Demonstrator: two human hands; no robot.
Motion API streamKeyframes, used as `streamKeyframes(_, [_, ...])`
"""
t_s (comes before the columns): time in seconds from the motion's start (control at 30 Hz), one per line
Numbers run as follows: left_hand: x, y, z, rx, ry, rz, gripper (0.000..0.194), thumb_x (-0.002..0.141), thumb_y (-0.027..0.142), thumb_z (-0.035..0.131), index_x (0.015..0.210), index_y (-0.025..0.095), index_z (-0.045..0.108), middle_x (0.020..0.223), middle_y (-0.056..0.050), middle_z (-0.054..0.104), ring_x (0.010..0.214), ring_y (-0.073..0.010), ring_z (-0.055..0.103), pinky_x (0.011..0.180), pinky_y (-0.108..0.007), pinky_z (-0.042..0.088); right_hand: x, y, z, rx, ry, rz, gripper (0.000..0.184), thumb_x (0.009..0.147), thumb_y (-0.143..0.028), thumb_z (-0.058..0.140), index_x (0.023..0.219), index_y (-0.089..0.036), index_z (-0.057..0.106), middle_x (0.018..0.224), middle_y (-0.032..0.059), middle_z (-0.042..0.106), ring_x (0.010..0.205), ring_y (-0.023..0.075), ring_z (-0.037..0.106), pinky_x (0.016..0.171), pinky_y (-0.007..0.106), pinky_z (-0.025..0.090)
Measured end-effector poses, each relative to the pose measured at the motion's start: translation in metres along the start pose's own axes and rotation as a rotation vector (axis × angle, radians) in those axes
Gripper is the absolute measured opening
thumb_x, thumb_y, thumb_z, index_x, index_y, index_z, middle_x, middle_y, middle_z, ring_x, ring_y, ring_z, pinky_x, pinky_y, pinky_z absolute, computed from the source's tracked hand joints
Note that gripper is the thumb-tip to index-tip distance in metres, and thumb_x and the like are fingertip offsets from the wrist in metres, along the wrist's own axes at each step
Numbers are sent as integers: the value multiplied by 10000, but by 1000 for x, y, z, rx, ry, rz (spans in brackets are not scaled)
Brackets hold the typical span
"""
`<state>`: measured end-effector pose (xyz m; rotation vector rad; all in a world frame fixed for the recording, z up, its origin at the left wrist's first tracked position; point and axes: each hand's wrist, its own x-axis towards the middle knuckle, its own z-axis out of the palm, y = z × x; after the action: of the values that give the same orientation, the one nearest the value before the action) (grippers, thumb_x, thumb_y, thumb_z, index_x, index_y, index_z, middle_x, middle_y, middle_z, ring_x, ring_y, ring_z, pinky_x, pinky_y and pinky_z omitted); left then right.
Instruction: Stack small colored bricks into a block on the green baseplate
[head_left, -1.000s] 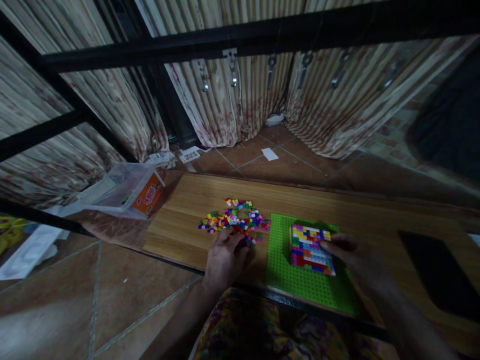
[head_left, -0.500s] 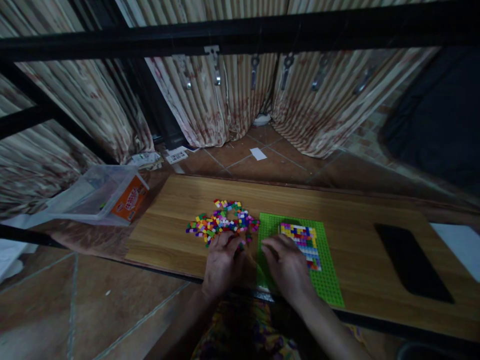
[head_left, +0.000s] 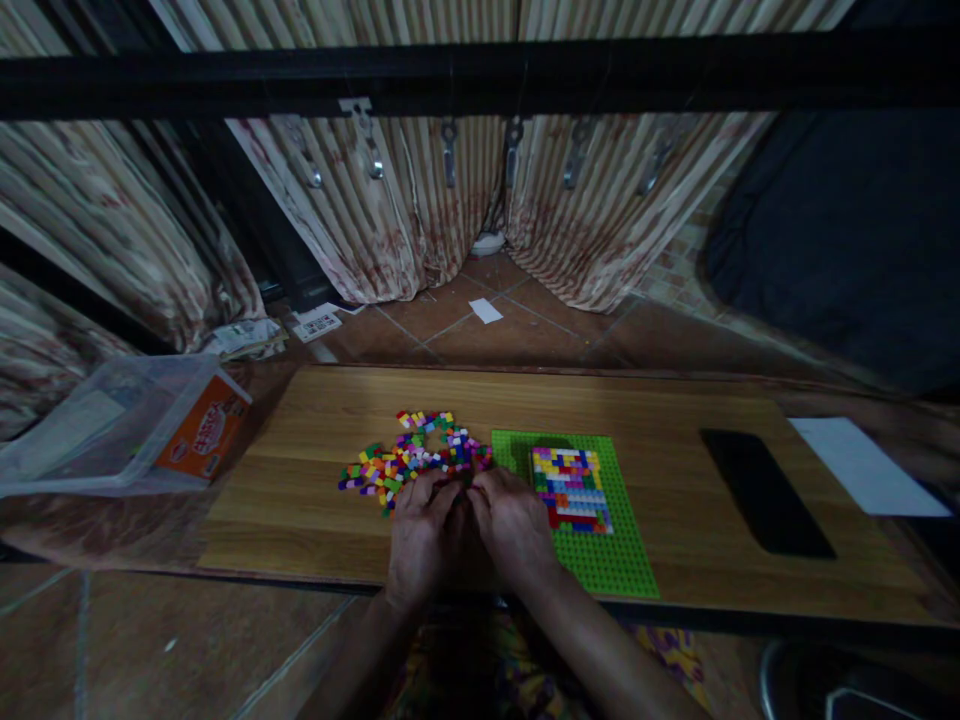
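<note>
My left hand (head_left: 420, 532) is at the near edge of a loose pile of small coloured toy bricks (head_left: 409, 462), its fingers curled down. Close beside it, my right hand (head_left: 519, 528) has its thumb and fingers pinched together. The fingertips of both hands nearly meet, and anything between them is hidden. Just right of my right hand lies a green studded baseplate (head_left: 619, 545). On it stands a rectangular block of multicoloured bricks (head_left: 574, 490) built up in rows.
A wooden board (head_left: 675, 400) carries all this, with a black phone-like slab (head_left: 769, 495) and white paper (head_left: 862, 460) to the right. At the left sits a clear plastic box (head_left: 142, 420) with an orange label. A dark metal bar (head_left: 480, 80) with hooks crosses ahead.
My right hand has moved left, off the baseplate and up to my left hand, uncovering more of the brick block. The whole view has turned a little to the right.
</note>
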<state>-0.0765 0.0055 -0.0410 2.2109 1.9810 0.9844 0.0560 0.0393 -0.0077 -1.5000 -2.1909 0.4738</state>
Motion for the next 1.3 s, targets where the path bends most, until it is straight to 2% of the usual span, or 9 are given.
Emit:
streamKeyframes(0.1, [-1, -2, 2, 16, 12, 13, 179, 862, 224, 560, 1014, 213, 653, 1050, -84, 610, 924, -220, 582, 804, -367, 494, -14, 14, -19, 274, 78, 54, 177, 899, -233, 503, 853, -229, 674, 838, 21, 698, 758, 171, 653, 697, 278, 484])
streamKeyframes(0.2, [-2, -5, 5, 30, 28, 37, 152, 871, 235, 564, 990, 215, 657, 1052, -84, 615, 917, -214, 584, 808, -363, 490, -31, 48, -42, 469, 202, 191, 157, 857, -326, 579, 886, -242, 708, 873, 24, 721, 794, 182, 673, 723, 291, 513])
streamKeyframes(0.3, [-2, -8, 9, 49, 45, 64, 153, 871, 227, 567, 992, 212, 660, 1059, -86, 621, 917, -212, 590, 818, -362, 486, -40, 88, -61, 462, 300, 356, 205, 811, -383, 627, 897, -226, 728, 905, 58, 722, 826, 219, 677, 741, 337, 525])
streamKeyframes(0.4, [-2, -8, 10, 65, 46, 73, 154, 865, 221, 576, 991, 209, 664, 1056, -86, 626, 918, -216, 595, 818, -363, 486, -37, 111, -71, 361, 341, 383, 227, 813, -380, 607, 876, -204, 734, 891, 76, 720, 810, 224, 675, 732, 341, 522])
streamKeyframes(0.6, [-1, -8, 10, 67, 69, 92, 152, 864, 239, 573, 980, 211, 667, 1042, -84, 639, 928, -222, 606, 833, -367, 490, -26, 109, -69, 145, 302, 258, 283, 888, -321, 481, 923, -187, 728, 897, 95, 718, 790, 216, 676, 719, 330, 504])
streamKeyframes(0.8, [0, -8, 9, 76, 78, 106, 150, 869, 242, 568, 985, 212, 658, 1038, -83, 638, 915, -216, 605, 823, -366, 491, -23, 107, -63, 50, 316, 266, 263, 873, -321, 495, 968, -204, 710, 968, 84, 732, 859, 239, 684, 773, 362, 511])
streamKeyframes(1.03, [-1, -9, 10, 63, 71, 99, 145, 869, 226, 572, 991, 211, 649, 1047, -84, 633, 927, -218, 600, 823, -366, 484, -22, 108, -64, 164, 361, 302, 254, 838, -384, 568, 918, -197, 721, 939, 88, 747, 817, 245, 695, 762, 369, 524])
streamKeyframes(1.3, [-2, -9, 10, 49, 50, 84, 150, 866, 215, 574, 993, 193, 650, 1053, -90, 633, 937, -225, 600, 823, -368, 482, -25, 117, -60, 533, 373, 533, 332, 741, -451, 673, 931, -182, 715, 916, 90, 748, 825, 250, 697, 738, 370, 542])
